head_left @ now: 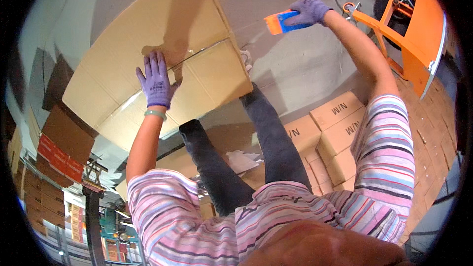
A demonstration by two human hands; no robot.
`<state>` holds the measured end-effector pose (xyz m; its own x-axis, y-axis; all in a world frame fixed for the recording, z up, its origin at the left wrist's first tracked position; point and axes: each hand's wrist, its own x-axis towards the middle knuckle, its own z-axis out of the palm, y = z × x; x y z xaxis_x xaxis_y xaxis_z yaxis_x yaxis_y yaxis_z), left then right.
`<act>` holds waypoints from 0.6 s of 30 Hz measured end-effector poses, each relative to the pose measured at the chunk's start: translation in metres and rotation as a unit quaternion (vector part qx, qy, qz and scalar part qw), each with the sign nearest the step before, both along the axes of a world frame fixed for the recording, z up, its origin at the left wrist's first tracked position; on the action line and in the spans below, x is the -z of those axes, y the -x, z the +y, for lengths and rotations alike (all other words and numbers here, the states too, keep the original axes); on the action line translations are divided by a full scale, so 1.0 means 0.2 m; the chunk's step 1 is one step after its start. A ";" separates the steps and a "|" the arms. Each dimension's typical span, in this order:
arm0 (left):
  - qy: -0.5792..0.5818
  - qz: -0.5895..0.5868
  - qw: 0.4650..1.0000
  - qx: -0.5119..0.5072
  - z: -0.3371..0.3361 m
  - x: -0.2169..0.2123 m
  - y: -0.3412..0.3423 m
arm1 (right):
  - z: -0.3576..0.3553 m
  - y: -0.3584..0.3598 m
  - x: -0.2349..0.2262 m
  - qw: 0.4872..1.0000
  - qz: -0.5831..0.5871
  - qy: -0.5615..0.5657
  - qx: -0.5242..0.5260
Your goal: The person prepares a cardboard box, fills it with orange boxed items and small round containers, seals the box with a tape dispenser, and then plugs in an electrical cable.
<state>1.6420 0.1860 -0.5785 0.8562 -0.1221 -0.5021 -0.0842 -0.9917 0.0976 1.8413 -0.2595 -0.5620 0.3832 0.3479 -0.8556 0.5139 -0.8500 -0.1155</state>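
Note:
A large flat cardboard box (148, 54) stands before me with clear tape along its middle seam. My left hand (157, 81), in a purple glove, lies flat with fingers spread on the box next to the taped seam. My right hand (309, 11), also gloved in purple, is raised to the right of the box and grips an orange and blue tape dispenser (279, 21), held clear of the cardboard. My legs in dark trousers show below the box.
A stack of small sealed cardboard cartons (335, 128) sits at my right on the floor. An orange metal frame (419, 34) stands at the upper right. More boxes and red-labelled cartons (61, 157) line the left. White paper (241, 160) lies between my legs.

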 end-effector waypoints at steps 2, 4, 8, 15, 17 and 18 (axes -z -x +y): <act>0.049 -0.009 0.998 0.046 -0.16 -0.04 -0.04 | 0.01 0.02 0.08 1.000 -0.017 -0.009 0.018; 0.125 -0.003 0.985 0.119 -0.34 -0.07 -0.04 | 0.09 0.07 0.17 0.999 -0.021 -0.017 0.027; 0.179 -0.029 0.955 0.233 -0.80 0.07 -0.15 | 0.36 0.19 0.29 0.999 -0.016 -0.006 0.035; 0.123 0.005 0.948 0.292 -0.95 0.39 -0.22 | 0.49 0.46 0.52 0.992 -0.034 0.112 0.046; 0.121 0.029 0.933 0.339 -1.05 0.29 -0.28 | 0.23 0.69 0.53 0.978 -0.040 0.167 0.121; 0.110 0.036 0.925 0.361 -1.02 0.21 -0.29 | 0.22 0.82 0.46 0.971 0.003 0.162 0.175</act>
